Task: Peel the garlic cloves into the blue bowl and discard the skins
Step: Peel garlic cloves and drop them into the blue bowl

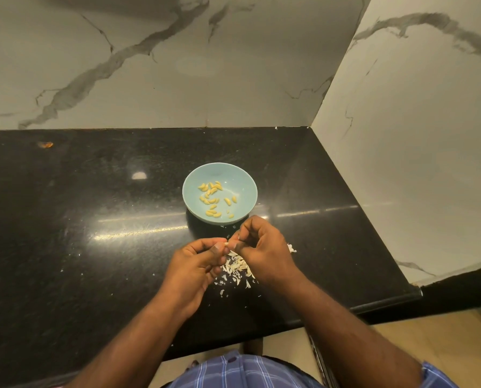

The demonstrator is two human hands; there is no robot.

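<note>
- My left hand (197, 264) and right hand (261, 245) both pinch one garlic clove (228, 243), partly skinned.
- Skins (237, 268) lie heaped beneath on the counter (93, 247), not yet discarded.
- Beyond, the blue bowl (219, 193) holds many peeled cloves (212, 198).

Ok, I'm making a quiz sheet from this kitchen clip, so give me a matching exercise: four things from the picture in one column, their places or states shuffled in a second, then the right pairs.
Things
1. peeled cloves
2. garlic skins
3. blue bowl
4. unpeeled clove

Places or states
A. pinched between the fingertips of the left hand and the right hand
B. stands on the black counter, beyond the hands
C. lie yellow inside the bowl
D. heaped loose on the counter under the hands

Pairs: 1-C, 2-D, 3-B, 4-A
</note>
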